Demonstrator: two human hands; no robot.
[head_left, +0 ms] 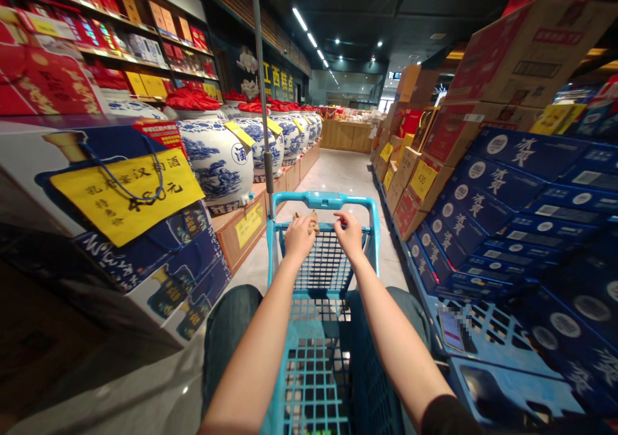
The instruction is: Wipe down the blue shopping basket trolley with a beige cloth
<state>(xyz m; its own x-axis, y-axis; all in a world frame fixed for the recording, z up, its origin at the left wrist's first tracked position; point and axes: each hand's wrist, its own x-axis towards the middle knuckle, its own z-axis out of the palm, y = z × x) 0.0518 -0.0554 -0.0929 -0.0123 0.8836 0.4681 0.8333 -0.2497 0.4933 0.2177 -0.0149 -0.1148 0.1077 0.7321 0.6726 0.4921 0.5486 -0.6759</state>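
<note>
Both of my arms reach forward over a blue plastic shopping cart [374, 206]. My left hand [300, 239] is closed around a small tan, crumpled, rope-like bundle [313, 224] by the cart's upper rim. Its exact kind is too small to tell. To the right of it, my right hand [349, 235] is at the same height, fingers curled and thumb close to the index finger. Whatever it may pinch is hidden or too thin to see. Below both hands is the cart's grid panel [323, 264].
White-and-blue jars [215, 158] with red cloth tops line the left, behind boxed gift packs [183, 268]. Blue cartons [487, 187] and brown cartons [521, 55] are stacked on the right. A phone [450, 329] lies on a blue pallet [512, 358]. A tiled aisle [340, 171] runs ahead.
</note>
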